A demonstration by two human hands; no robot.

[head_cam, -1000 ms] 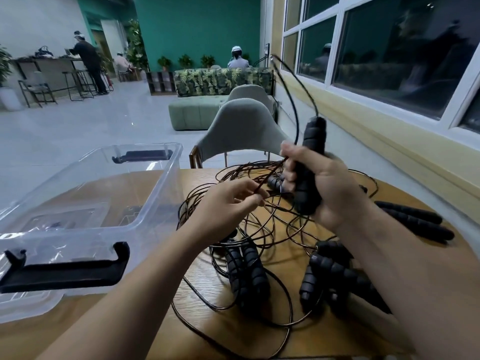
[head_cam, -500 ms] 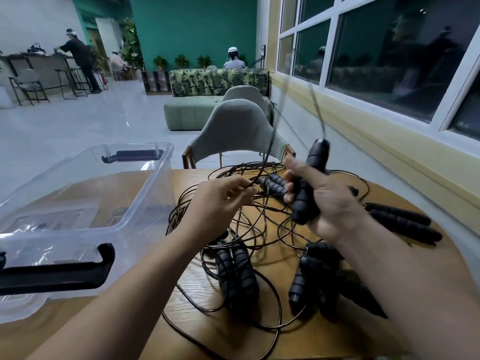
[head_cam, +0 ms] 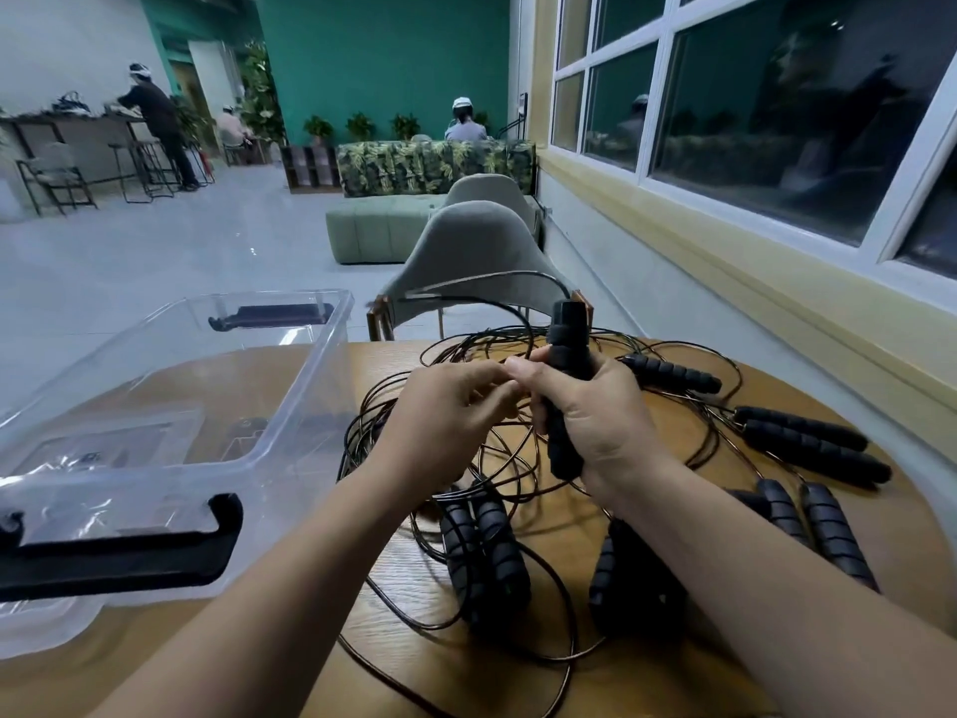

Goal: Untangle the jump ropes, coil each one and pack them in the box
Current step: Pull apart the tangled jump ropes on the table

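A tangle of thin black jump-rope cords point(head_cam: 518, 458) covers the round wooden table point(head_cam: 647, 665). Several black foam handles lie in it: a pair at the front point(head_cam: 487, 557), others at the right point(head_cam: 808, 443). My right hand point(head_cam: 595, 422) grips one black handle point(head_cam: 567, 344) upright above the pile; its cord arcs away over the chair back. My left hand point(head_cam: 445, 422) pinches a cord right beside the right hand's fingers. The clear plastic box point(head_cam: 310, 406) with black latches stands at the left, holding no rope.
A grey chair point(head_cam: 466, 251) stands at the table's far edge. The wall and windows run along the right. Beyond lie an open floor, a green sofa, stools and several people far off.
My right hand has lowered the handle toward the pile and turned it upright. The left hand has come right to meet it. The raised cord loop has dropped from high to near the chair back.
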